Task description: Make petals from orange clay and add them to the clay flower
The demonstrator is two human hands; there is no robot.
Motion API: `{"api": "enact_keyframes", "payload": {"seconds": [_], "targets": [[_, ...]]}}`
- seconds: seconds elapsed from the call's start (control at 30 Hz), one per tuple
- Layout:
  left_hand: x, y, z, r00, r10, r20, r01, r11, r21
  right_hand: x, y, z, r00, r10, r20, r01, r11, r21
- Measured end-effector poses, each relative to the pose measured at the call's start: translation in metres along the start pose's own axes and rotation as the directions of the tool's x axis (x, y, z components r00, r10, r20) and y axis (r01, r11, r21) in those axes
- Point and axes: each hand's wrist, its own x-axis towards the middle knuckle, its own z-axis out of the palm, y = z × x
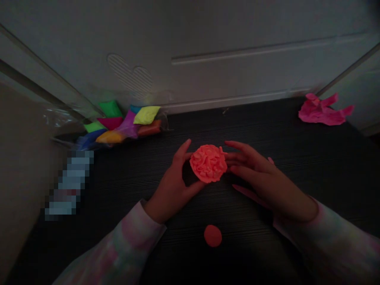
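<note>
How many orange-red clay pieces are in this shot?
2. A ruffled clay disc sits between the left hand and right hand; a small flat clay disc lies nearer the person. Others could be hidden under the hands.

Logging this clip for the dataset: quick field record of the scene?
left hand: against the left edge of a ruffled coral clay rosette
right hand: fingers against the rosette's right edge
nearest loose item: flat red clay disc, just below the hands
back left: coloured clay packets
back right: crumpled pink material
surface: dark ribbed tabletop
</note>
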Motion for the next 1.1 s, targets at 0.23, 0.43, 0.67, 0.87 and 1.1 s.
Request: {"api": "enact_keyframes", "payload": {"seconds": [0.23,0.43,0.67,0.87,1.1], "targets": [[-0.007,0.007,0.000,0.998,-0.063,-0.002,0.058,0.928,-0.367,-0.008,-0.001,0.000,0.995,-0.101,0.017,0.099,0.992,0.083],[-0.009,0.013,0.000,0.993,-0.120,-0.001,0.104,0.862,-0.496,-0.008,0.001,0.000,0.984,-0.166,0.060,0.159,0.981,0.115],[-0.011,0.017,-0.001,0.986,-0.145,0.080,0.164,0.787,-0.594,-0.011,0.002,0.001,0.980,-0.191,0.062,0.185,0.979,0.087],[-0.007,0.018,-0.003,0.994,-0.094,0.061,0.112,0.823,-0.557,-0.014,0.001,0.002,0.975,-0.195,0.103,0.190,0.980,0.055],[-0.009,0.013,-0.004,0.983,-0.056,0.173,0.128,0.890,-0.438,-0.014,0.001,0.003,0.984,-0.154,0.094,0.153,0.988,0.019]]}}
